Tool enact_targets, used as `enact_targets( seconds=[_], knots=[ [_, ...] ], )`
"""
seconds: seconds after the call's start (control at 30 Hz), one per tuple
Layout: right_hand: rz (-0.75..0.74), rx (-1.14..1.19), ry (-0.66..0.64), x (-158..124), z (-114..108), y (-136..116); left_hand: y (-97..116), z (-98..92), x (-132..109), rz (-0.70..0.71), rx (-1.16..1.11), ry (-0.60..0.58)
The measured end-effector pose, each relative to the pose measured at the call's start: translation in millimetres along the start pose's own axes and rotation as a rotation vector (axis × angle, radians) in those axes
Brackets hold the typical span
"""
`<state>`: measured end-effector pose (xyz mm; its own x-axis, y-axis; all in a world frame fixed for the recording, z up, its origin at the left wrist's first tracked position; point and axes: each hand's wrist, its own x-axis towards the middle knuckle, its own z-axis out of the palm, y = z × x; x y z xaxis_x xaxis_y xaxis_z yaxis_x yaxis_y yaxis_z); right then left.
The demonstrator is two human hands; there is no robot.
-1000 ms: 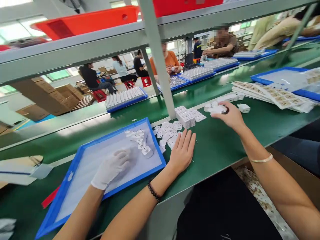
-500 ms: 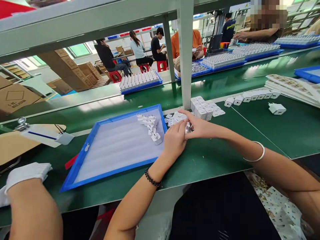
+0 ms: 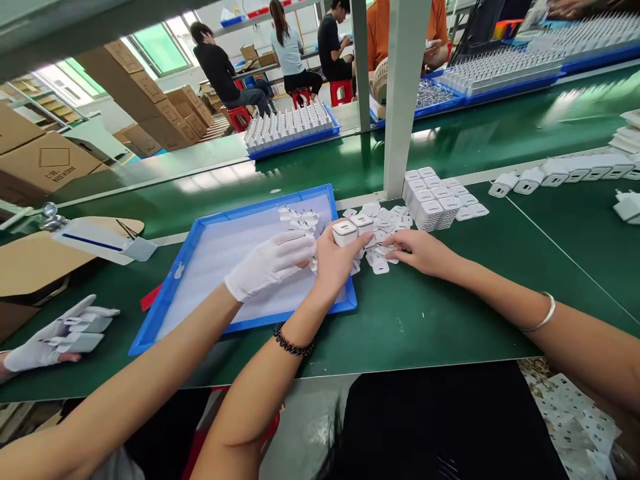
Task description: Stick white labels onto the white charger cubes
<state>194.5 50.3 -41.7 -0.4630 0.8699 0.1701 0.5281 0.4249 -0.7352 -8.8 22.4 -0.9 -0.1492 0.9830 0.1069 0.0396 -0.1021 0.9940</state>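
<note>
1 green bench [image 3: 380, 333], running across the full view. Set askew on it, 1 blue-rimmed tray [image 3: 167, 298], with white pieces [image 3: 300, 217] towards its far right corner. Along the bench to the right, 1 row [image 3: 555, 175] of white plugs. Over the tray, a co-worker's gloved hand [image 3: 273, 263], just beside the left hand; cannot tell its grip. Left hand [image 3: 336, 260]: thumb and fingers closed around 2 plugs [image 3: 345, 232], slotted faces up. Right hand [image 3: 423, 252]: thumb and forefinger narrowly apart at the right edge of the loose covers; cannot tell whether any pinched. Beside the post foot, neat stacks [image 3: 433, 203]. Between tray and stacks, loose covers [image 3: 381, 265], flat and overlapping. Step in hand, as judged: picking among covers with plugs held ready. Next move, as judged: calls for parting 1 cover from its neighbours, with plugs kept steady.
</note>
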Motion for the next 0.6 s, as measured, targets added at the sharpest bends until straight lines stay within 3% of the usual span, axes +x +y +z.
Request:
enact_targets(
  seconds=[0.2, 0.47, 0.6],
  knots=[
    [-0.023, -0.032, 0.014, -3, -16, -12, 4, 6.1, -14, 0.022, 0.048, -0.049],
    [0.163, -0.019, -0.005, -5, -34, -15, 0, 13.5, -23, 0.017, 0.059, -0.112],
    [0.209, -0.006, 0.084, -6, -38, -16, -2, 13.1, -23, 0.012, 0.021, -0.133]
  ],
)
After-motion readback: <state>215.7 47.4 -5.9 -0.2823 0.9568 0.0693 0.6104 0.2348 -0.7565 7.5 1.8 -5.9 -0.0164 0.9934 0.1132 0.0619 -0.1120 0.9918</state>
